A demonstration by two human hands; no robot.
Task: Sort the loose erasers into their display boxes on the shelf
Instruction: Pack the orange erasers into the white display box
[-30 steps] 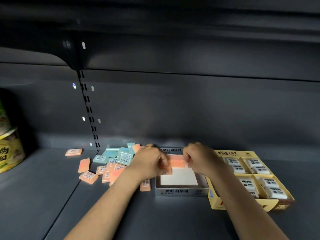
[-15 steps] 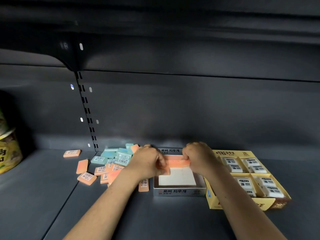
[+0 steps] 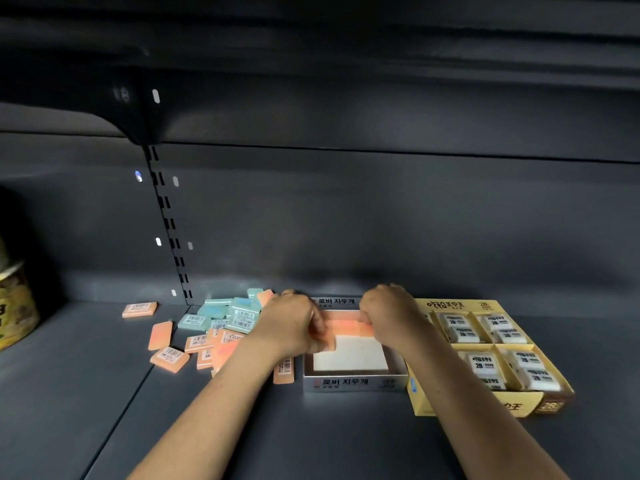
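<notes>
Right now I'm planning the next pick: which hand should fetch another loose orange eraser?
Left. The left hand is beside the loose orange erasers; the right hand sits across the grey display box, nearer the yellow box.

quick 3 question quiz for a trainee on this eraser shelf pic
1. True or false: the yellow box holds white wrapped erasers.
2. Which box are both hands working over?
3. The loose pile lies on which side of the grey box?

Key:
1. True.
2. The grey box; the left hand and right hand hold orange erasers along its back wall.
3. Its left.
</notes>
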